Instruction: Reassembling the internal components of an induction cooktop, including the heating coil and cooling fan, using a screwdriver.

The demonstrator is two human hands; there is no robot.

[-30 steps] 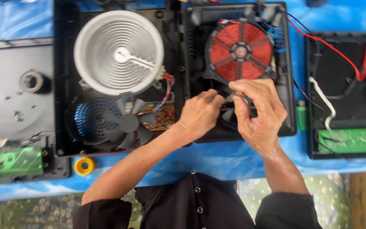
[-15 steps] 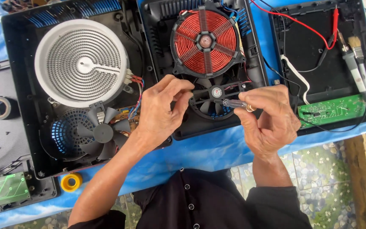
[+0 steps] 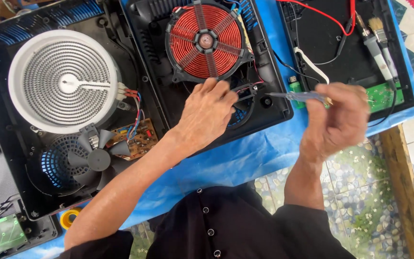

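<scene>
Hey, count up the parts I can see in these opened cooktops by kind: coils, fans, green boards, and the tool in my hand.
Heating coils: 2, white spiral coil, red copper coil
Fans: 2, grey fan, black fan
Green circuit boards: 2
Screwdriver: 1, in right hand
Total: 7

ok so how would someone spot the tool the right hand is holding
Start at the red copper coil in the middle black casing. Just right of its lower corner, the right hand holds a slim screwdriver, nearly level, tip towards the casing. Unlike the brush beyond, its handle is clear bluish.
</scene>
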